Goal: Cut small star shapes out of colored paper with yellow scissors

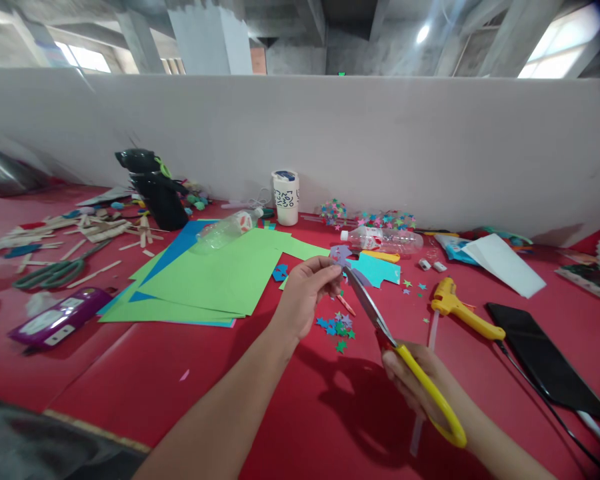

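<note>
Between thumb and fingertips, my left hand (307, 290) pinches a small piece of purple paper (341, 253) above the table. My right hand (415, 373) is closed on the yellow handles of a pair of scissors (373, 310), whose blades point up and left to the paper's edge. Whether the blades touch the paper, I cannot tell. Below my left hand lies a little heap of paper stars (337, 327) in blue, green and purple. Cyan paper (380, 268) rests just behind the scissor tips.
Green paper sheets (215, 273) lie left, with a plastic bottle (230, 228) on them. A white cup (285, 198) and black flask (155, 190) stand behind. Rightward are a yellow glue gun (465, 310) and a black phone (545, 357). Green-handled scissors (55, 272) lie far left.
</note>
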Demonstrator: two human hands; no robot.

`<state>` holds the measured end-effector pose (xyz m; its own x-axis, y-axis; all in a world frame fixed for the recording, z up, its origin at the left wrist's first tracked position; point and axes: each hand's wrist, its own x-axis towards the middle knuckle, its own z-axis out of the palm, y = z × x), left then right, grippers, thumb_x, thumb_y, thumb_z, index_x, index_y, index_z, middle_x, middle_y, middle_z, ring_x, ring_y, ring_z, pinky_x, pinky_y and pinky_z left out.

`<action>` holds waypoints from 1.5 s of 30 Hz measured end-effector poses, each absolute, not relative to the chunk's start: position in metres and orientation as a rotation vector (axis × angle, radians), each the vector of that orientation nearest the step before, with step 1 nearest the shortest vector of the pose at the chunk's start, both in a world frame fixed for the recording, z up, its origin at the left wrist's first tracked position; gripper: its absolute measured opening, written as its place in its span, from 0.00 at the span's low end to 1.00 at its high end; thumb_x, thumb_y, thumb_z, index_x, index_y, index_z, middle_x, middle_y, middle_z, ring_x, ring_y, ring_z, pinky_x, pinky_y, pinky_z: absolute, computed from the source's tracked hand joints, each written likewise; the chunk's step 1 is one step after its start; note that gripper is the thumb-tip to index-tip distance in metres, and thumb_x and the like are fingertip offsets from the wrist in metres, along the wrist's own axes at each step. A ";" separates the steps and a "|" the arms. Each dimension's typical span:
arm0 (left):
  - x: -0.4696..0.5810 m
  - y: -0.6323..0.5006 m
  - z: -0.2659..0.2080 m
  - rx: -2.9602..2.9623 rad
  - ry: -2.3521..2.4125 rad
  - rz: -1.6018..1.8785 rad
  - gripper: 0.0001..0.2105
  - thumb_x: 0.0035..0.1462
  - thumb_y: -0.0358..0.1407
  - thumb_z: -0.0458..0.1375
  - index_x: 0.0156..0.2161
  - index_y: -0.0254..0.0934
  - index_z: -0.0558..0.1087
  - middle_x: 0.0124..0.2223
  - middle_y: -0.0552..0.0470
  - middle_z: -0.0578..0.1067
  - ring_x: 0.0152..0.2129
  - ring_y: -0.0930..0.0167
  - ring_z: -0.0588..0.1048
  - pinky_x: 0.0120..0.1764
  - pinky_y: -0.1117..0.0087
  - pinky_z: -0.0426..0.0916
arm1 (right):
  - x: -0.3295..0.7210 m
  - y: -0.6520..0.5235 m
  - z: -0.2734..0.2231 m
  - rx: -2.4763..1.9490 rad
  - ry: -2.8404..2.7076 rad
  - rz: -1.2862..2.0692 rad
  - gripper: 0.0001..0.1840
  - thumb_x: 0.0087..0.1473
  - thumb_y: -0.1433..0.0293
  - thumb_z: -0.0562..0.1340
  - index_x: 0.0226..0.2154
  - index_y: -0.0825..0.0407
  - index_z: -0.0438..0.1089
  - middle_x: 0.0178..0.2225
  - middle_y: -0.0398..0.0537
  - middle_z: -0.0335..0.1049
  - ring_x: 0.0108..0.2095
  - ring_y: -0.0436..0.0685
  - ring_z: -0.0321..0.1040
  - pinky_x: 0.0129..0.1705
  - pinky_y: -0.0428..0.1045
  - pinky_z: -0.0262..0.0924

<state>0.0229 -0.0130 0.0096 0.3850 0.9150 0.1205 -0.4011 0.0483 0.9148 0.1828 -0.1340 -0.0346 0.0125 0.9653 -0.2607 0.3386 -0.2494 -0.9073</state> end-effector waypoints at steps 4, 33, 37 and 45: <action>0.018 -0.011 0.015 1.166 0.654 1.074 0.05 0.45 0.34 0.59 0.28 0.34 0.69 0.21 0.57 0.68 0.17 0.79 0.65 0.23 0.76 0.60 | 0.186 -0.136 -0.028 -1.612 -1.388 1.222 0.25 0.46 0.45 0.53 0.19 0.50 0.50 0.11 0.30 0.43 0.10 0.41 0.41 0.12 0.40 0.41; 0.007 -0.004 0.018 1.302 0.693 0.923 0.06 0.44 0.35 0.59 0.25 0.33 0.70 0.21 0.57 0.67 0.16 0.80 0.64 0.24 0.75 0.58 | 0.193 -0.138 -0.024 -1.689 -1.398 1.299 0.29 0.45 0.42 0.48 0.21 0.51 0.56 0.11 0.30 0.43 0.09 0.41 0.40 0.12 0.40 0.37; 0.006 -0.004 0.019 1.308 0.693 0.907 0.06 0.44 0.35 0.59 0.25 0.33 0.70 0.21 0.57 0.67 0.16 0.80 0.64 0.23 0.76 0.58 | 0.193 -0.135 -0.024 -1.678 -1.425 1.315 0.26 0.47 0.44 0.49 0.20 0.50 0.54 0.09 0.30 0.43 0.07 0.41 0.38 0.11 0.40 0.33; 0.008 -0.006 0.019 1.232 0.679 0.894 0.07 0.44 0.36 0.60 0.26 0.33 0.69 0.22 0.56 0.68 0.16 0.80 0.64 0.22 0.76 0.58 | 0.192 -0.136 -0.028 -1.691 -1.392 1.272 0.25 0.47 0.45 0.50 0.20 0.50 0.54 0.10 0.30 0.43 0.08 0.42 0.39 0.11 0.41 0.34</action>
